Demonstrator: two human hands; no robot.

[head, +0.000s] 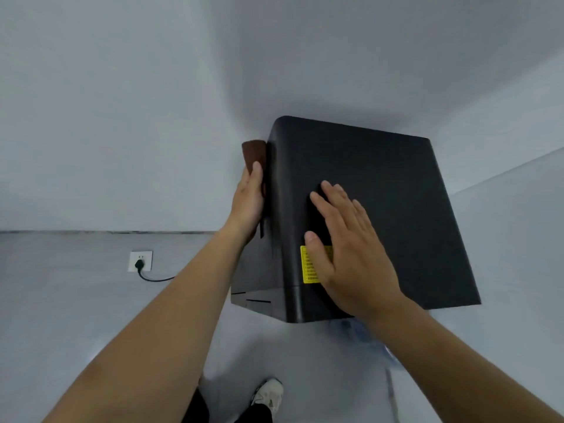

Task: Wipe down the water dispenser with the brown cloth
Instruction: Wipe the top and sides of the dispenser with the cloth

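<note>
The black water dispenser (381,193) stands in a corner, seen from above. My left hand (248,203) presses the brown cloth (253,152) flat against the dispenser's left side, fingers straight, with the cloth sticking out past my fingertips. On the top panel my right hand (348,248) lies flat with its fingers spread. It partly covers a yellow label (308,267) near the front left edge.
Grey walls close in behind and to the right of the dispenser. A white wall socket (139,261) low on the left wall has a black plug and cable (158,279) running toward the dispenser. My white shoe (268,395) is on the grey floor below.
</note>
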